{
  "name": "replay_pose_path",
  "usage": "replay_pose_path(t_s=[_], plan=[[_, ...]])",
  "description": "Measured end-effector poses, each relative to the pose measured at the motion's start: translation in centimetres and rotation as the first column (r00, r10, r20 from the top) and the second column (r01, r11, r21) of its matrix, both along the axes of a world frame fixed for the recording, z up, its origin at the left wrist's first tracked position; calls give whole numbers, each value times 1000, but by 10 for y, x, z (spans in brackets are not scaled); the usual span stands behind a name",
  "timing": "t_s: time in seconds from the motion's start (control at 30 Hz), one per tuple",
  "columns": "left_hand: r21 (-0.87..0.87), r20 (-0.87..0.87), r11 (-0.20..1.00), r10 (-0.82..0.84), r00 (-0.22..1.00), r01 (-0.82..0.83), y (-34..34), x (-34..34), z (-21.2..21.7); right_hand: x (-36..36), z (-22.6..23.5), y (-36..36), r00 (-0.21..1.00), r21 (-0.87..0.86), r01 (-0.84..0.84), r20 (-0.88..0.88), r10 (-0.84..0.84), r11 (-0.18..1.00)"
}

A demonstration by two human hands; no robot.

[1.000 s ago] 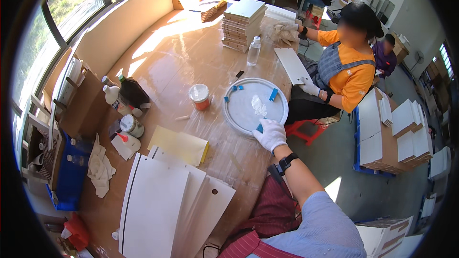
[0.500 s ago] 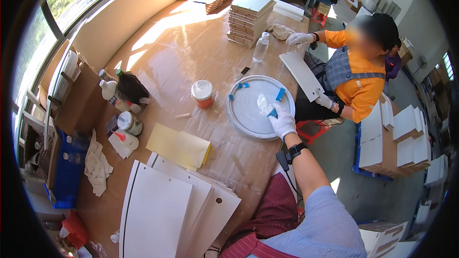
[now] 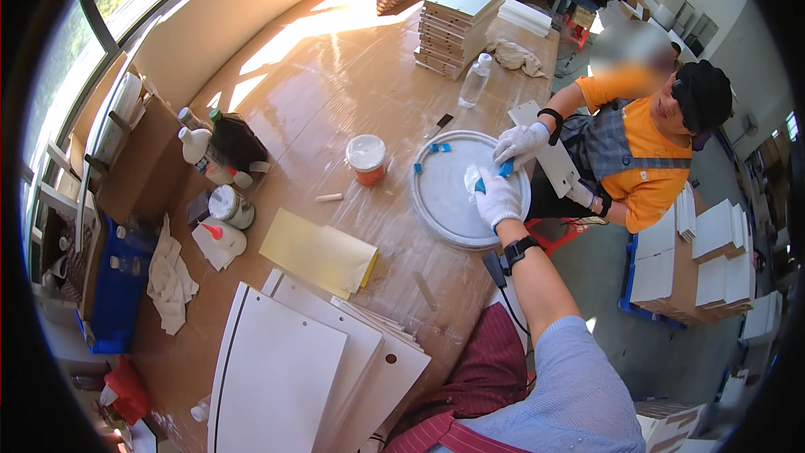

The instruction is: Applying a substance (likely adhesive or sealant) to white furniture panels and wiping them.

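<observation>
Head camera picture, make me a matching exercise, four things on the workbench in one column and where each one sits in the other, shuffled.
Things:
1. round white panel
2. orange tub with white lid
3. yellow sheet
4. clear plastic bottle

Places:
A. beside the tall stack of flat boards
B. under the person's right hand, in a white glove
C. just left of the round panel
D. next to the big white boards at the near edge

Pairs: 1-B, 2-C, 3-D, 4-A
</observation>
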State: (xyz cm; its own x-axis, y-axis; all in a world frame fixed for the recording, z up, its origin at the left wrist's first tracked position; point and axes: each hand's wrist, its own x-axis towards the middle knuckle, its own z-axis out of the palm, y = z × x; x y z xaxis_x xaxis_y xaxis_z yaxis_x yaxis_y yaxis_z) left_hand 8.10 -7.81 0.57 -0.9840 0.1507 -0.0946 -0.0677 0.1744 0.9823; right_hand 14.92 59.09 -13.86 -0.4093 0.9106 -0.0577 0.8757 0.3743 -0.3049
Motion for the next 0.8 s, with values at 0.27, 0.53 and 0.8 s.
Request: replay_pose_path(t_s=[0.27, 0.53, 0.8], plan=[[208, 138, 942, 239, 961, -264, 7, 4, 9, 13, 1, 6, 993, 78, 90, -80, -83, 993], [247, 137, 936, 223, 965, -251, 31, 2, 24, 32, -6, -27, 994, 13, 105, -23, -105, 994], [-245, -201, 970, -59, 978, 8, 37, -1, 30, 36, 2, -29, 998, 34, 54, 28, -55, 998]])
